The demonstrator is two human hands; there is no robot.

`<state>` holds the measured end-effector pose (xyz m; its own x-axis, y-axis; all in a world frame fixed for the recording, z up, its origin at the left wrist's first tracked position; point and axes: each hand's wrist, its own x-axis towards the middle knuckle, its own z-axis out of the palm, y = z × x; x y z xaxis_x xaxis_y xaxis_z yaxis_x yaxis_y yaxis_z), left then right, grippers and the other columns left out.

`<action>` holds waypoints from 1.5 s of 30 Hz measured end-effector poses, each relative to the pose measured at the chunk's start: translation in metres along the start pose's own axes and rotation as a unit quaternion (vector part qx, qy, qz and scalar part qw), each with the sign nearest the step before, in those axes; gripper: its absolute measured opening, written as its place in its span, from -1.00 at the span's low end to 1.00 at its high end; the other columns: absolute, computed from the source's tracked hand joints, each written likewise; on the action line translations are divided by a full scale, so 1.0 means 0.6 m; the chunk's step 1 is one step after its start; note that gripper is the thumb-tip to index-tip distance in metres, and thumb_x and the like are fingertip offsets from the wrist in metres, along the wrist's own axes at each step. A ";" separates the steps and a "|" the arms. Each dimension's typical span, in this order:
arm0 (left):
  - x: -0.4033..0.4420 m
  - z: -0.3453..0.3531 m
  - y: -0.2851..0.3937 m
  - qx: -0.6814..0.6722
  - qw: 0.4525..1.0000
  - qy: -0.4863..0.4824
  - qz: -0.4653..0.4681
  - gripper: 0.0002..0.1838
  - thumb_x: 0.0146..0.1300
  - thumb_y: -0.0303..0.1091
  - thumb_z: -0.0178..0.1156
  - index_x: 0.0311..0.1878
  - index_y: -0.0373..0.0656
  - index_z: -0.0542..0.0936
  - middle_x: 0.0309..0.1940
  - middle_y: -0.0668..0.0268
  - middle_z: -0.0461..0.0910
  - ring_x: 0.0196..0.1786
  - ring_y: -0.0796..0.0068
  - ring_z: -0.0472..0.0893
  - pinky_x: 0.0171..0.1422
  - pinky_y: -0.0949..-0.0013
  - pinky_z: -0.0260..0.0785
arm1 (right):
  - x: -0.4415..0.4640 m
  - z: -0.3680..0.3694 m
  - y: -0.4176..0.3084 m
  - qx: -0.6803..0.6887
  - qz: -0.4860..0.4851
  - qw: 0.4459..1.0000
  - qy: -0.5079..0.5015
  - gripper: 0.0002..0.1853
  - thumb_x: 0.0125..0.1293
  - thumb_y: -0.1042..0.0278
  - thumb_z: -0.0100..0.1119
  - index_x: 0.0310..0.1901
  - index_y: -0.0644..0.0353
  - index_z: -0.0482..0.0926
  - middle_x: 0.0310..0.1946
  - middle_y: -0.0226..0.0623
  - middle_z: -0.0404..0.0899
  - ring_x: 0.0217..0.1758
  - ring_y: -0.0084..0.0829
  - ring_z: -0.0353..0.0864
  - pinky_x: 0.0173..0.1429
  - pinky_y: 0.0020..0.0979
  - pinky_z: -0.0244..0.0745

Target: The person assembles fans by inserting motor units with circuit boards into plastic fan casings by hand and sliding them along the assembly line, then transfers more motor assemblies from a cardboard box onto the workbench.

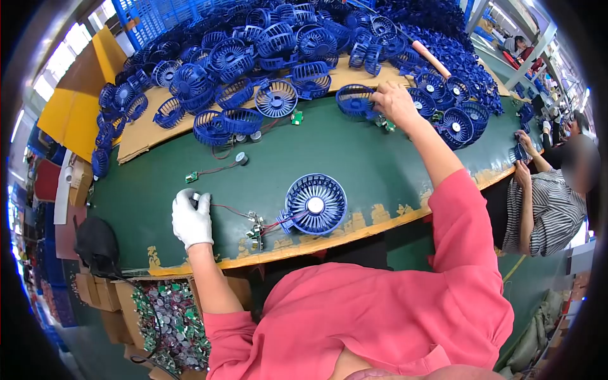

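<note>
At eight o'clock on the worktop (386, 174), my gloved left hand (192, 220) pinched a small part (196, 197), likely to keep its red wires (229, 208) clear; at two, my right hand (394, 103) gripped a blue cage (350, 103) by its rim. A wired fan (315, 204) lay at six, presumably for easy reach.

The left hand in a white fabric glove (192, 221) hides most of the small pale grey piece (196, 197) between its fingers, so its form cannot be told. Beyond the middle of the green-topped table (380, 174), the bare right hand (395, 103) partly covers the round blue plastic cage (353, 101); whether it grips the rim is unclear. The coral-red cloth sleeve (463, 212) hides a part of the table's near edge. Toward the far right corner, the heap of dark blue plastic pieces (440, 47) shows details too small to distinguish. The co-worker's head (581, 163) is blurred.
</note>
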<state>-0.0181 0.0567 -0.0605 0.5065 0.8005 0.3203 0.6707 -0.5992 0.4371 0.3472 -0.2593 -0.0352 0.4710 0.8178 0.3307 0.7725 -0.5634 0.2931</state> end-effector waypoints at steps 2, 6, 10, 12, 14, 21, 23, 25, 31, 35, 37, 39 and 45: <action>0.000 0.002 0.001 -0.009 1.000 0.011 0.013 -0.65 0.14 -0.18 0.32 -0.07 -0.16 0.57 -0.27 0.21 0.60 -0.26 0.27 0.61 -0.09 0.27 0.45 | 0.005 -0.051 -0.013 0.041 -0.034 0.994 0.100 -0.88 0.04 0.27 0.30 -0.36 0.02 0.64 -0.27 -0.35 0.45 -0.10 -0.29 0.46 -0.04 -0.29 0.38; 0.005 -0.014 0.018 -0.480 0.872 0.095 -0.009 -0.64 0.35 -0.29 0.15 0.09 -0.33 0.43 -0.18 0.24 0.55 -0.19 0.47 0.55 -0.05 0.36 0.45 | -0.012 -0.166 -0.091 0.263 -0.026 0.955 0.132 -0.79 0.01 0.37 0.35 -0.35 0.21 0.52 -0.35 -0.22 0.47 -0.24 -0.16 0.49 -0.16 -0.23 0.41; -0.022 -0.077 0.083 -0.641 0.761 0.089 -0.029 -0.63 0.39 -0.35 0.06 0.20 -0.27 0.33 -0.11 0.21 0.51 -0.29 0.58 0.48 -0.11 0.39 0.42 | -0.058 -0.283 -0.205 0.349 -0.166 0.916 0.104 -0.79 0.03 0.44 0.31 -0.31 0.21 0.48 -0.45 -0.22 0.44 -0.41 -0.17 0.50 -0.31 -0.25 0.41; -0.035 -0.101 0.093 -0.678 0.732 0.069 -0.001 -0.66 0.38 -0.42 0.03 0.18 -0.26 0.35 -0.07 0.19 0.49 -0.36 0.62 0.44 -0.20 0.45 0.39 | -0.088 -0.302 -0.256 0.317 -0.187 0.926 0.087 -0.77 0.00 0.43 0.33 -0.32 0.19 0.48 -0.46 -0.26 0.43 -0.42 -0.22 0.49 -0.34 -0.27 0.39; -0.055 -0.120 0.105 -0.675 0.736 0.043 0.015 -0.65 0.33 -0.48 0.06 0.16 -0.27 0.37 -0.08 0.19 0.51 -0.41 0.65 0.42 -0.27 0.50 0.37 | -0.099 -0.299 -0.290 0.330 -0.216 0.918 0.049 -0.78 0.01 0.41 0.32 -0.33 0.17 0.47 -0.49 -0.29 0.40 -0.44 -0.25 0.47 -0.36 -0.27 0.37; -0.108 -0.126 0.131 -0.353 0.868 0.028 0.347 -0.70 -0.03 -0.68 0.23 -0.18 -0.23 0.55 -0.21 0.17 0.57 -0.17 0.33 0.59 -0.06 0.37 0.46 | -0.109 -0.276 -0.328 0.365 -0.179 0.912 0.052 -0.73 0.10 0.32 0.30 -0.19 0.21 0.50 -0.46 -0.28 0.41 -0.40 -0.23 0.46 -0.29 -0.28 0.36; -0.124 -0.122 0.150 -0.331 0.865 0.032 0.377 -0.68 -0.14 -0.65 0.33 -0.24 -0.18 0.59 -0.25 0.17 0.58 -0.19 0.23 0.61 -0.10 0.31 0.48 | -0.106 -0.283 -0.325 0.380 -0.166 0.907 0.068 -0.69 0.11 0.30 0.30 -0.14 0.22 0.51 -0.44 -0.26 0.43 -0.39 -0.21 0.47 -0.27 -0.27 0.38; -0.129 -0.111 0.156 -0.300 0.843 0.023 0.446 -0.64 -0.12 -0.51 0.32 -0.15 -0.13 0.60 -0.21 0.18 0.59 -0.23 0.22 0.62 -0.20 0.28 0.49 | -0.104 -0.287 -0.325 0.506 -0.119 0.852 0.061 -0.62 0.12 0.28 0.30 -0.05 0.23 0.50 -0.38 -0.23 0.48 -0.34 -0.17 0.50 -0.21 -0.28 0.42; -0.145 -0.097 0.191 -0.261 0.845 0.011 0.467 -0.56 -0.14 -0.42 0.34 -0.07 -0.08 0.58 -0.20 0.19 0.55 -0.24 0.20 0.61 -0.23 0.25 0.49 | -0.102 -0.267 -0.321 0.469 -0.136 0.869 0.078 -0.62 0.07 0.34 0.29 -0.06 0.22 0.50 -0.37 -0.25 0.49 -0.30 -0.18 0.52 -0.17 -0.26 0.43; -0.146 -0.116 0.195 -0.191 0.907 -0.081 0.366 -0.45 -0.14 -0.17 0.46 -0.03 -0.07 0.52 -0.06 0.15 0.49 -0.16 0.11 0.57 -0.18 0.18 0.47 | -0.094 -0.260 -0.306 0.294 -0.145 0.939 0.109 -0.71 0.05 0.33 0.27 -0.18 0.16 0.49 -0.44 -0.35 0.42 -0.34 -0.32 0.48 -0.21 -0.32 0.31; -0.141 -0.115 0.194 -0.148 0.920 -0.115 0.344 -0.44 -0.18 -0.19 0.46 -0.03 -0.07 0.53 -0.07 0.15 0.48 -0.12 0.07 0.55 -0.09 0.18 0.44 | -0.091 -0.258 -0.303 0.157 -0.175 0.968 0.088 -0.80 0.08 0.31 0.24 -0.27 0.12 0.48 -0.44 -0.39 0.41 -0.32 -0.42 0.45 -0.18 -0.35 0.24; -0.139 -0.105 0.189 -0.129 0.915 -0.118 0.365 -0.47 -0.15 -0.22 0.44 -0.04 -0.07 0.54 -0.08 0.15 0.49 -0.13 0.07 0.55 -0.07 0.19 0.43 | -0.088 -0.257 -0.301 0.159 -0.196 0.966 0.063 -0.81 0.10 0.29 0.23 -0.28 0.13 0.49 -0.44 -0.39 0.41 -0.31 -0.41 0.45 -0.17 -0.35 0.23; -0.128 -0.108 0.182 -0.118 0.909 -0.102 0.387 -0.67 -0.07 -0.33 0.36 -0.15 -0.04 0.62 -0.27 0.31 0.56 -0.20 0.24 0.55 -0.11 0.27 0.40 | -0.072 -0.252 -0.293 0.221 -0.231 0.947 0.010 -0.79 0.13 0.25 0.23 -0.29 0.16 0.50 -0.42 -0.35 0.46 -0.26 -0.35 0.50 -0.16 -0.32 0.27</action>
<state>-0.0186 -0.0698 0.0170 0.8829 0.1069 0.4573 -0.0522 -0.9453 0.3219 0.1265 -0.2131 0.0347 0.0342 0.9600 0.2780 0.9993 -0.0378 0.0075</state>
